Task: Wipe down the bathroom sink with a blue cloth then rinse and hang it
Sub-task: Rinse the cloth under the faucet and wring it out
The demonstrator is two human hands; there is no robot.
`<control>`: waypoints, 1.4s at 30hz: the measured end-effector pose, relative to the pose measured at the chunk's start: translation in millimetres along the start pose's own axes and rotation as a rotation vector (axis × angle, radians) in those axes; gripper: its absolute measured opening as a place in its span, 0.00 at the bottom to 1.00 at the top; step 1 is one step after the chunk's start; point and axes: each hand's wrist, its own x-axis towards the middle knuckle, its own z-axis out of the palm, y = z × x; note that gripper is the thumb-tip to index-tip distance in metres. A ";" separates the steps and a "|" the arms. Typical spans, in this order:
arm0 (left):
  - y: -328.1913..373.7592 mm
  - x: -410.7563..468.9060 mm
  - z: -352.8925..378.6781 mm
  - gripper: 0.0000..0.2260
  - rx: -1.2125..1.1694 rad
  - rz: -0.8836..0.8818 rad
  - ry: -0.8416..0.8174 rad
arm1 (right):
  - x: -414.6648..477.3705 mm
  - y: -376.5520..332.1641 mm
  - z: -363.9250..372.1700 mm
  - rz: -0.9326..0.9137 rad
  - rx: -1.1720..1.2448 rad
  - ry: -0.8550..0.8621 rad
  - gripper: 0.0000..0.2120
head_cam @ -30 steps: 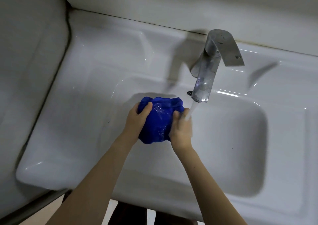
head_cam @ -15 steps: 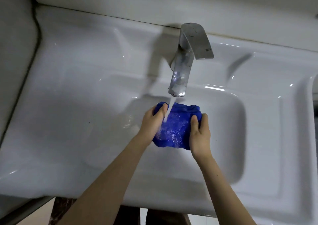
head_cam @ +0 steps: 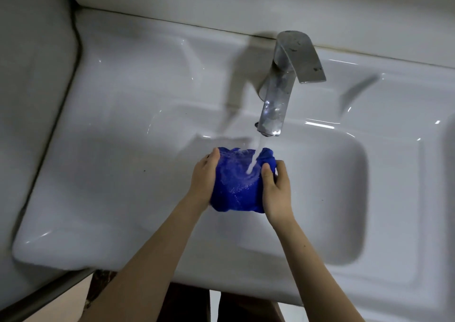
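A bunched, wet blue cloth (head_cam: 236, 183) hangs over the basin of the white sink (head_cam: 344, 198), directly under the metal faucet (head_cam: 283, 85). A stream of water (head_cam: 254, 156) runs from the spout onto the cloth's upper right part. My left hand (head_cam: 203, 176) grips the cloth's left side, thumb on top. My right hand (head_cam: 277, 188) grips its right side, with the thumb pressed into the fabric beside the stream.
The sink's flat ledge (head_cam: 110, 149) stretches to the left, ending at a grey wall (head_cam: 32, 87). A white backsplash (head_cam: 221, 3) runs behind the faucet. The front rim (head_cam: 246, 279) is just above my legs.
The cloth and both hands shifted from left of the stream to under it; water now lands on the cloth's upper right rather than beside my right hand.
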 end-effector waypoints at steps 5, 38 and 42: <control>5.4 3.7 -34.5 0.15 0.007 0.036 0.070 | 3.0 -5.9 33.0 0.021 0.002 -0.056 0.12; -7.0 0.9 15.4 0.24 -0.354 -0.213 -0.308 | 3.8 -27.3 5.3 -0.131 -0.206 -0.069 0.15; -8.5 7.9 42.0 0.22 -0.468 -0.207 -0.266 | -0.9 -19.8 38.3 -0.232 -0.516 -0.001 0.17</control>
